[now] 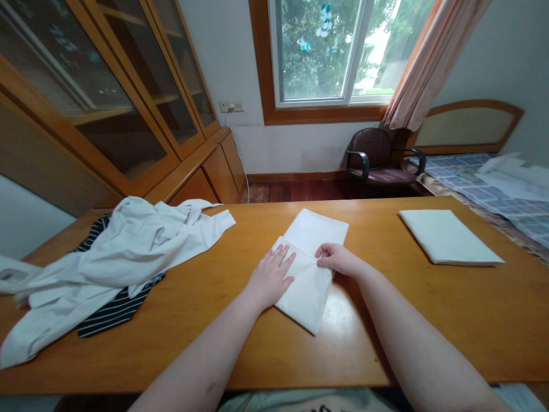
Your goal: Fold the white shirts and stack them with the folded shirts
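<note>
A folded piece of white cloth (304, 286) lies at an angle on the wooden table in front of me, its upper layer covering part of the far end. My left hand (271, 277) rests flat on its left side with the fingers spread. At the right edge, the curled fingers of my right hand (337, 258) pinch the fold of the upper layer. The cloth under my palm and fingertips is hidden.
A crumpled white shirt (141, 243) lies on the table's left over a black-and-white striped cloth (115, 315). A flat white folded piece (448, 237) sits at the right. Beyond the table (193, 343) are a cabinet (189, 177), an armchair (377, 154) and a bed (480, 177).
</note>
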A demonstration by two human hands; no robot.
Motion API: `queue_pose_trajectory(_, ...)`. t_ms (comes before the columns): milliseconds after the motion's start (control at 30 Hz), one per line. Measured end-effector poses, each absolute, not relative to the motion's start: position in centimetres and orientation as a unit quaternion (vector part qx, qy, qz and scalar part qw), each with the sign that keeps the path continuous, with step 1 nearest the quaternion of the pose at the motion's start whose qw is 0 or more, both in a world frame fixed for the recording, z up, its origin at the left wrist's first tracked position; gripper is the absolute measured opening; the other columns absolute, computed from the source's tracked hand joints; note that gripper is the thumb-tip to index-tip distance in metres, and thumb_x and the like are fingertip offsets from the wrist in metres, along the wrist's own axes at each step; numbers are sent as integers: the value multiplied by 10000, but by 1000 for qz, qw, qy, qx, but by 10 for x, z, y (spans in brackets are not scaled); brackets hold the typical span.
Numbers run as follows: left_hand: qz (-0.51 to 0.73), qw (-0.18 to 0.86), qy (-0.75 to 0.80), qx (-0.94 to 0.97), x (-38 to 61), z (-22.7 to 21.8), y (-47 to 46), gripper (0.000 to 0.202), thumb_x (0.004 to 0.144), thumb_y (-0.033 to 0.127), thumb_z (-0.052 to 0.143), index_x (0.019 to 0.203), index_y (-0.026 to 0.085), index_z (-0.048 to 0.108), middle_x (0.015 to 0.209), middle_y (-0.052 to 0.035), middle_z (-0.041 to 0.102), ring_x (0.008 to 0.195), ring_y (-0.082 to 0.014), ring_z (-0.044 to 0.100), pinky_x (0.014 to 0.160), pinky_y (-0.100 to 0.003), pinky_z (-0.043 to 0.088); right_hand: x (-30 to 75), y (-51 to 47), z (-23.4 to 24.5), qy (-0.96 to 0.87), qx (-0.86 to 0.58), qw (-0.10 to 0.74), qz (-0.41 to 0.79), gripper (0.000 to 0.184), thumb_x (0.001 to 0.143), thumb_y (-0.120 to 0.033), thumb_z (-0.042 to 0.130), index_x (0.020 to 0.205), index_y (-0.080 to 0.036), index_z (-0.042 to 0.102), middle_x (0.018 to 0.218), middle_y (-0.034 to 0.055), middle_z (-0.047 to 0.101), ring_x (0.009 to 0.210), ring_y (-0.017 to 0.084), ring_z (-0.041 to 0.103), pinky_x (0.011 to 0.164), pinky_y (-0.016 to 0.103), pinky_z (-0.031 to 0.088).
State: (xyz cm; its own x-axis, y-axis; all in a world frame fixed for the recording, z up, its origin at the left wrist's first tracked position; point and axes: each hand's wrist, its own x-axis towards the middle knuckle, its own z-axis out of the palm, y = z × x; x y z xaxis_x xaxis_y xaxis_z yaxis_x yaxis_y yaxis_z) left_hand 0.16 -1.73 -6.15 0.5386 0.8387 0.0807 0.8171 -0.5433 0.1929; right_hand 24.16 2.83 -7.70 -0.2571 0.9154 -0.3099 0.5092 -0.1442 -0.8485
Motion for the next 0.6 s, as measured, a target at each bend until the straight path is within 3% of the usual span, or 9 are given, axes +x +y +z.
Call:
queue_pose_trajectory(133, 52, 79, 494, 864, 1, -67, -13, 643, 837, 393, 515, 1430, 233, 324, 1535, -92, 177, 1411, -263, 120, 1133, -459, 146, 241, 28, -75, -618, -567, 205, 504, 172, 596, -158, 609, 762, -186, 573, 525, -75, 452, 473, 86, 423, 457, 209, 284)
queue_pose_trajectory(267, 46, 107, 515, 849, 1, -68, -10, 717, 821, 447, 522, 1454, 223, 269, 1543, -116, 108, 1410, -290, 97, 1123, -474, 145, 241, 27, -75, -613, -567, 213, 507, 169, 596, -162, 602, 758, -187, 562, 523, -80, 434, 473, 82, 417, 455, 205, 279)
queue_pose_trajectory(467, 18, 148, 522, 840, 2, -61, -5, 748, 808, 484, 517, 1457, 211, 263, 1542, -134, 88, 1406, -297, 108, 1113, -454, 181, 241, 26, -74, -610, -566, 214, 512, 169, 590, -158, 592, 754, -182, 559, 529, -78, 430, 475, 83, 404, 454, 209, 272)
queue_pose_trajectory(600, 8, 157, 518, 841, 4, -58, -4, 734, 788, 505, 528, 1438, 244, 309, 1535, -123, 168, 1399, -301, 161, 1097, -453, 224, 243, 25, -69, -617, -557, 208, 515, 173, 581, -159, 590, 749, -182, 555, 544, -76, 432, 489, 80, 399, 462, 206, 272)
